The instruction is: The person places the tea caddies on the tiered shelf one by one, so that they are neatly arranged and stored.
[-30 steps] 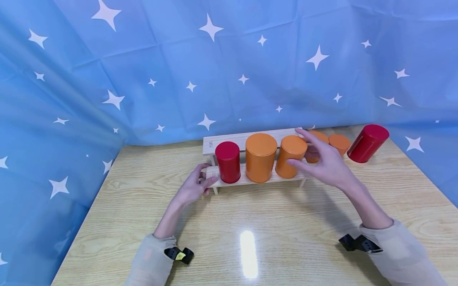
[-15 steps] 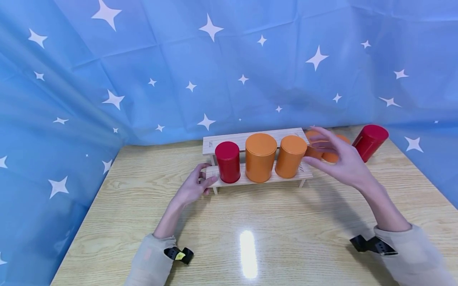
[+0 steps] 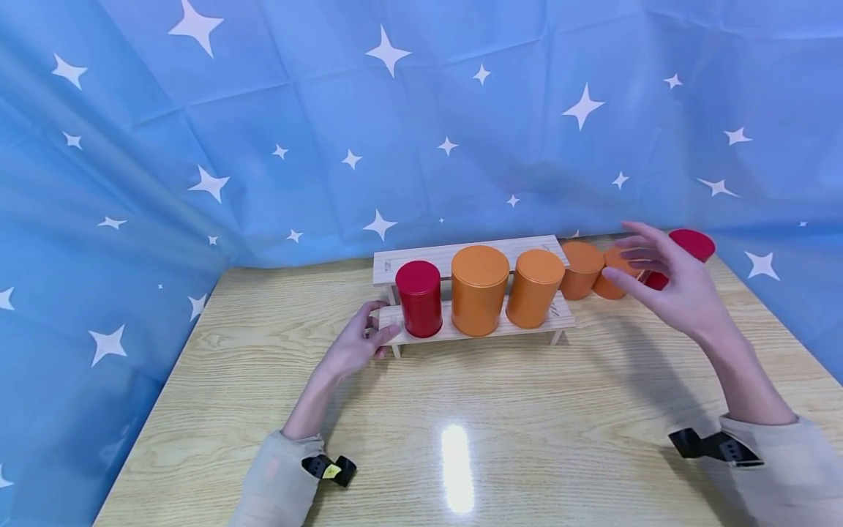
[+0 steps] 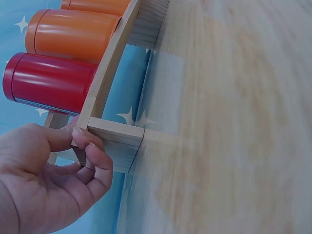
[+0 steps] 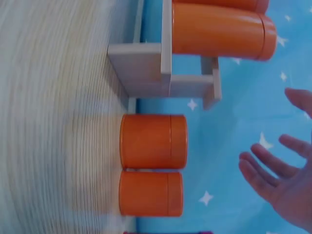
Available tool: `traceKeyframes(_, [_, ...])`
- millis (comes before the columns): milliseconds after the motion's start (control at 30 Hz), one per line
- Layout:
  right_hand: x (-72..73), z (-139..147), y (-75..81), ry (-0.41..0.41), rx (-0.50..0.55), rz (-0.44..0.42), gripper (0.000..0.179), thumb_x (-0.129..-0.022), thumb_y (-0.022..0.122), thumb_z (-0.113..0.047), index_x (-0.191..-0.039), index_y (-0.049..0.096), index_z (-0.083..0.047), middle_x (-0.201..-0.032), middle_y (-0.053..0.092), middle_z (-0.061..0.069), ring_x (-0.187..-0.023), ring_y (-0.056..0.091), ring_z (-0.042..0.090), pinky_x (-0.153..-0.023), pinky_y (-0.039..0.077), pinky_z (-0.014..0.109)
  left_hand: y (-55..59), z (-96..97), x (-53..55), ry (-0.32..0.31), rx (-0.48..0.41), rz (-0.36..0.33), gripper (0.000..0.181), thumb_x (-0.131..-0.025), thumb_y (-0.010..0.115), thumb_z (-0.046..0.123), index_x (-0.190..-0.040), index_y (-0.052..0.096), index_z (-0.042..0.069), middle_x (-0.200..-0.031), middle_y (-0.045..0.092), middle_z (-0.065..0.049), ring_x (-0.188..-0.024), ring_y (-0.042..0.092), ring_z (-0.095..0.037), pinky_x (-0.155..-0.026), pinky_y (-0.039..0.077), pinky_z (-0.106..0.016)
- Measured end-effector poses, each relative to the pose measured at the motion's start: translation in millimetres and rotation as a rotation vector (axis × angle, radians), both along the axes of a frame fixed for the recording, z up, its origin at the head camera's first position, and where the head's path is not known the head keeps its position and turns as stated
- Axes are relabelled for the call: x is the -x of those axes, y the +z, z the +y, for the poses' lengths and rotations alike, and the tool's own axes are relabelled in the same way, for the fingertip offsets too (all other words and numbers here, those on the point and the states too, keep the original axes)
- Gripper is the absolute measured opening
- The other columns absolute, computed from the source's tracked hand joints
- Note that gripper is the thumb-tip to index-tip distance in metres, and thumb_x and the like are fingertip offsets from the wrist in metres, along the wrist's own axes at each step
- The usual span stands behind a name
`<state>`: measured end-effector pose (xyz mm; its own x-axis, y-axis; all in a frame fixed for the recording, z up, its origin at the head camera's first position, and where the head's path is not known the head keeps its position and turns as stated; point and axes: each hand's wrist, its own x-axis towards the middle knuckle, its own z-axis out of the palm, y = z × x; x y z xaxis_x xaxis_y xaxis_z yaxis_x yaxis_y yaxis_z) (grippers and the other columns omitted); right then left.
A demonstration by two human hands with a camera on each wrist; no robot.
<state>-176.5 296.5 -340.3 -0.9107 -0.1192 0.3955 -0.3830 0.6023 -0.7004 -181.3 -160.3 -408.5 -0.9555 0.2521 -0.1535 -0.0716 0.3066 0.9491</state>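
Note:
My left hand [image 3: 352, 344] grips the left end of a two-tier wooden rack [image 3: 466, 252]; in the left wrist view, thumb and curled fingers close round the lower shelf's corner. On that lower shelf stand a red canister [image 3: 420, 298], a large orange canister [image 3: 480, 291] and a smaller orange canister [image 3: 536, 288]. My right hand [image 3: 678, 282] is raised with spread fingers and holds nothing. It hovers in front of another red canister [image 3: 693, 244], which it partly hides. Two short orange canisters, one [image 5: 153, 141] beside the other [image 5: 150, 193], stand between the rack and that hand.
A wooden table [image 3: 514, 432] carries everything. Behind it and along the left and right sides hangs a blue cloth [image 3: 421, 110] with white stars. Both wrists wear black straps, the left one [image 3: 329, 468] and the right one [image 3: 718, 446].
My right hand has moved right, away from the smaller orange canister on the rack, past the two short orange ones towards the red canister. The left hand and the rack have stayed put.

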Motion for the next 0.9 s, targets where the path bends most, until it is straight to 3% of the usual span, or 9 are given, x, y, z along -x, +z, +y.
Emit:
traceKeyframes(133, [2.8, 13.7, -0.7, -0.049, 0.0, -0.013, 0.071, -0.091, 0.076, -0.014, -0.153, 0.043, -0.028, -0.126, 0.055, -0.015, -0.109, 0.052, -0.004, -0.086, 0.038, 0.003, -0.4, 0.1, -0.1, 0.0, -0.001, -0.001, 0.06, -0.098, 0.069, 0.017, -0.148, 0.037, 0.006, -0.088, 0.045, -0.01, -0.061, 0.053, -0.023, -0.055, 0.04, -0.025])
traceKeyframes(367, [3.8, 34.3, 1.1, -0.169, -0.026, -0.064, 0.072, -0.092, 0.075, -0.024, -0.154, 0.04, -0.035, -0.129, 0.053, -0.017, -0.108, 0.048, -0.007, -0.083, 0.035, 0.007, -0.6, 0.1, -0.2, 0.005, 0.001, -0.008, 0.06, -0.098, 0.069, 0.018, -0.148, 0.037, 0.007, -0.089, 0.044, -0.011, -0.062, 0.054, -0.023, -0.055, 0.04, -0.026])
traceKeyframes(633, [5.9, 56.3, -3.5, -0.28, -0.029, -0.068, 0.07, -0.094, 0.072, -0.028, -0.156, 0.038, -0.034, -0.145, 0.046, 0.014, -0.126, 0.045, 0.021, -0.104, 0.028, 0.014, -2.3, -0.1, 0.7, 0.006, 0.0, -0.01, 0.06, -0.098, 0.069, 0.017, -0.148, 0.038, 0.007, -0.088, 0.045, -0.011, -0.063, 0.054, -0.024, -0.057, 0.042, -0.028])
traceKeyframes(800, [8.6, 65.7, -7.1, -0.362, -0.056, -0.066, 0.069, -0.096, 0.068, -0.031, -0.157, 0.035, -0.032, -0.153, 0.039, 0.021, -0.135, 0.038, 0.046, -0.11, 0.026, 0.019, -1.4, 0.3, 0.1, 0.006, -0.001, -0.005, 0.06, -0.098, 0.069, 0.016, -0.148, 0.038, 0.006, -0.087, 0.045, -0.011, -0.062, 0.054, -0.022, -0.057, 0.042, -0.028])
traceKeyframes(900, [10.6, 70.6, -10.2, -0.393, -0.07, -0.081, 0.071, -0.097, 0.068, -0.032, -0.158, 0.033, -0.031, -0.155, 0.036, 0.022, -0.136, 0.036, 0.05, -0.115, 0.026, 0.027, -0.7, 0.4, -0.2, 0.005, -0.002, -0.003, 0.06, -0.098, 0.068, 0.016, -0.148, 0.037, 0.006, -0.088, 0.045, -0.011, -0.061, 0.054, -0.022, -0.057, 0.042, -0.028])
